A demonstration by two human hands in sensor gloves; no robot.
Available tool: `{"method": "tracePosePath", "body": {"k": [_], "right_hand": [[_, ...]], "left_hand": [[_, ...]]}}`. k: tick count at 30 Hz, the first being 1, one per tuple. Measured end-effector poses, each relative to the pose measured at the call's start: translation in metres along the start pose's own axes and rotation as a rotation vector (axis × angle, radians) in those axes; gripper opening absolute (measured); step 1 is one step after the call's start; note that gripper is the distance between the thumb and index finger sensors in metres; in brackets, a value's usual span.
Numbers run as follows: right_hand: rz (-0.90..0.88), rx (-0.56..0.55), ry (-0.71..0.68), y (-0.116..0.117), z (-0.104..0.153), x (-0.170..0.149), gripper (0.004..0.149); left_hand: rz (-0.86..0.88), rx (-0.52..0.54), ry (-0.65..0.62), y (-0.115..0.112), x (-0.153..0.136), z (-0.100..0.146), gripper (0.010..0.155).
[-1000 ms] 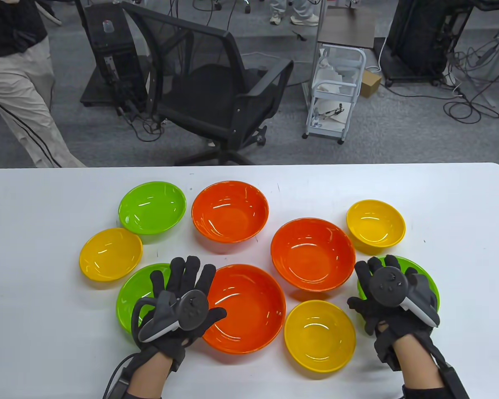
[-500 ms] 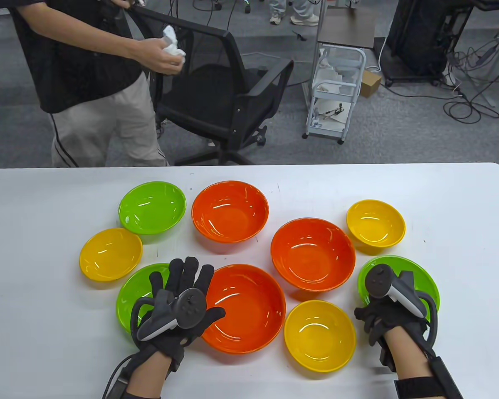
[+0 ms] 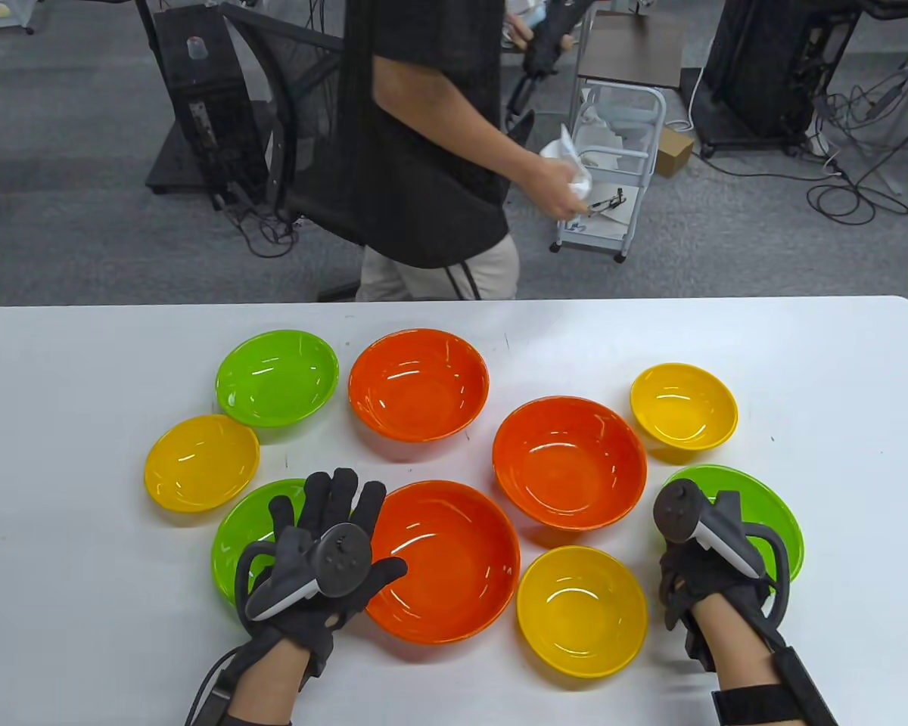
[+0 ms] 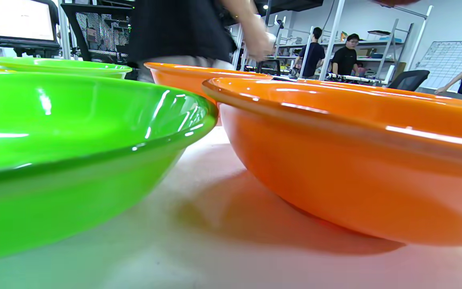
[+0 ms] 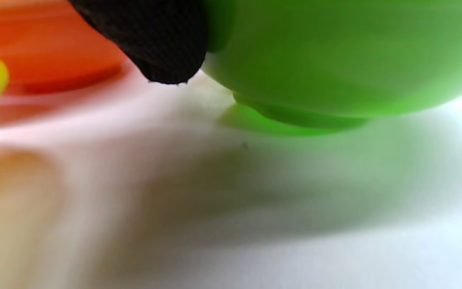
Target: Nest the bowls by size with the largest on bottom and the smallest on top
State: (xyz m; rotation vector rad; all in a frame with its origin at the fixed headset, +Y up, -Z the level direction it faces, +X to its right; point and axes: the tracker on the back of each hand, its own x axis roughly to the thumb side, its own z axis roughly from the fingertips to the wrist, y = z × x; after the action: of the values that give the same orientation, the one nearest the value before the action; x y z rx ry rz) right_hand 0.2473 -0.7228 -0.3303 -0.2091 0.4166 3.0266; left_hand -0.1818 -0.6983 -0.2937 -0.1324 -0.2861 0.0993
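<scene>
Several bowls stand apart on the white table (image 3: 83, 454). There are three orange ones: front (image 3: 454, 560), middle right (image 3: 569, 461) and back (image 3: 418, 383). The yellow ones are front (image 3: 581, 609), left (image 3: 201, 462) and back right (image 3: 683, 407). The green ones are back left (image 3: 277, 376), near left (image 3: 246, 522) and right (image 3: 760, 503). My left hand (image 3: 333, 522) is spread flat over the gap between the near-left green bowl (image 4: 54, 132) and the front orange bowl (image 4: 355, 160). My right hand (image 3: 696, 575) grips the right green bowl's near-left rim. One fingertip (image 5: 155, 44) presses its outer wall (image 5: 335, 60). Its foot is on the table.
A person (image 3: 424, 151) walks just behind the table's far edge, by a black office chair (image 3: 303, 136) and a white cart (image 3: 613, 174). Bare table lies at the far left, at the far right beyond the green bowl, and along the back edge.
My right hand has turned from lying flat over the right green bowl and dropped to its near-left rim with fingers curled under. My left hand has barely moved. The person has walked rightward.
</scene>
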Motion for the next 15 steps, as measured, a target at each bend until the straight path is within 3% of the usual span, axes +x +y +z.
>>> {"method": "tracePosePath", "body": {"k": [15], "right_hand": [[-0.043,-0.266,-0.071,-0.039,0.027,0.000,0.042]], "left_hand": [[0.042,0.003,0.025,0.001,-0.011,-0.001,0.091]]}}
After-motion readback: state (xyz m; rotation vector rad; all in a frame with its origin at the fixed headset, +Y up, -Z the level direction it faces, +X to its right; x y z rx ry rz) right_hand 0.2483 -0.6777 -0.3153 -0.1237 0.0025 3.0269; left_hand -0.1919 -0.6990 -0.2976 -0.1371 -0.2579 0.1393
